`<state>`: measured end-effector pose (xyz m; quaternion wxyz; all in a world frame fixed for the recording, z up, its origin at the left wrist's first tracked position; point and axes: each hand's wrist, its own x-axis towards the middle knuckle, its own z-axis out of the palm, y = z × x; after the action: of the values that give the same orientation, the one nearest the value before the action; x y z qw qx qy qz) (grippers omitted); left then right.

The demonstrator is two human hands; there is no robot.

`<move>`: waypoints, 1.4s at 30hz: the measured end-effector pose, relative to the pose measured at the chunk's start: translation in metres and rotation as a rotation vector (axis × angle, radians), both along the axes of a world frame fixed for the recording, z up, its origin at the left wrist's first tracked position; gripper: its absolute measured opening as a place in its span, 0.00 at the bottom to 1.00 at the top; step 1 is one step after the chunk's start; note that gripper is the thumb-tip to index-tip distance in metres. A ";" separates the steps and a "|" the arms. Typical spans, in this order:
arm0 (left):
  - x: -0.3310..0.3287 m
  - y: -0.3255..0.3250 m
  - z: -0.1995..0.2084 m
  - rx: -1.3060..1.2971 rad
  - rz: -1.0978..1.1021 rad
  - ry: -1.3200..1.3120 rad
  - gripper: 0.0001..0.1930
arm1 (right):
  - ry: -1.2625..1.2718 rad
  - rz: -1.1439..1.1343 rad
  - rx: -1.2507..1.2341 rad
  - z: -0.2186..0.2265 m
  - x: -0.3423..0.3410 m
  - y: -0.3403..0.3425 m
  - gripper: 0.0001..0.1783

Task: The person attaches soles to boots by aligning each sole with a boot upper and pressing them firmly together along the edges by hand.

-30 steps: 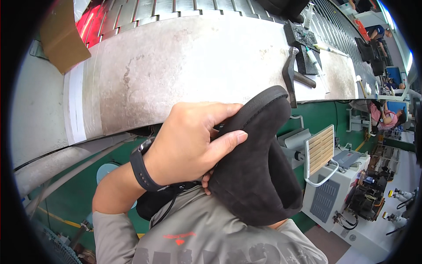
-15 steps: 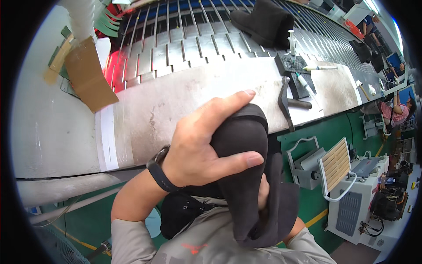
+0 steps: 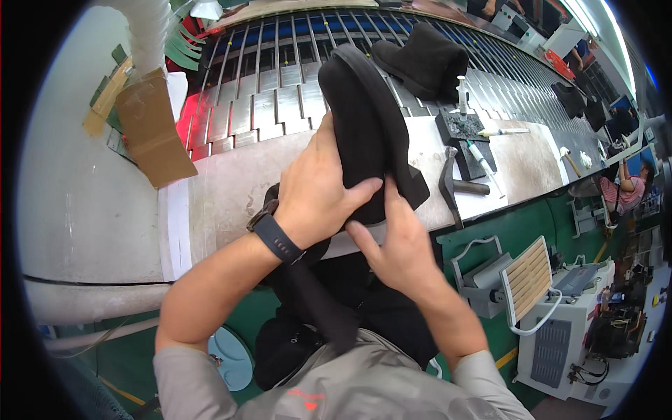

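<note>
Both my hands hold a black suede ankle boot [image 3: 360, 115] above the front edge of the bench. Its rounded toe points away from me, and the thick sole faces right. My left hand [image 3: 315, 185] is wrapped round the left side of the upper, thumb lying across it. At the heel end, my right hand [image 3: 402, 245] grips the boot between thumb and fingers, some fingertips hidden. A blurred dark flap [image 3: 318, 301] hangs below my left wrist; whether it belongs to the boot I cannot tell. Another black boot [image 3: 427, 59] lies beyond on the roller conveyor [image 3: 280, 105].
Right of the boot lie a hammer [image 3: 465, 187] and a dark block [image 3: 453, 126] with several syringes [image 3: 485, 159]. A cardboard piece [image 3: 154, 129] stands at left. A machine with a slatted panel [image 3: 528, 285] is at lower right. A person in pink [image 3: 626, 183] sits far right.
The boot has swung from close to my body up and away over the bench, toe now pointing far. My right hand, mostly hidden before, now shows at the heel end.
</note>
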<state>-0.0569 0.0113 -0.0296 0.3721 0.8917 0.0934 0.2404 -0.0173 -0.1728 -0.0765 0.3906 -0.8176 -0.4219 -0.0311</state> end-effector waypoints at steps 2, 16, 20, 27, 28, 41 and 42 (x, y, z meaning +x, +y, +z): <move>0.000 0.002 -0.001 0.019 0.014 0.002 0.52 | -0.192 0.087 0.063 0.040 0.012 -0.019 0.37; 0.002 -0.017 -0.012 0.234 0.090 -0.051 0.56 | 0.089 0.147 0.282 0.133 0.093 0.048 0.23; 0.002 -0.016 -0.015 0.245 0.079 -0.085 0.56 | 0.205 0.277 0.179 0.146 0.111 0.041 0.24; 0.001 -0.016 -0.012 0.268 0.083 -0.053 0.58 | 0.326 0.345 0.185 0.151 0.119 0.038 0.22; 0.001 -0.015 -0.013 0.265 0.084 -0.053 0.58 | 0.326 0.345 0.181 0.150 0.113 0.041 0.22; 0.006 -0.004 -0.016 0.275 0.088 -0.088 0.54 | -0.417 -0.054 -0.199 0.143 0.056 0.056 0.31; 0.007 -0.001 -0.018 0.254 0.078 -0.105 0.54 | -0.297 0.014 -0.057 0.132 0.063 0.053 0.33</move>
<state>-0.0502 0.0102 -0.0471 0.2508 0.9135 0.0772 0.3108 0.0460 -0.1199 0.0551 0.3008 -0.8118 -0.4815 -0.1368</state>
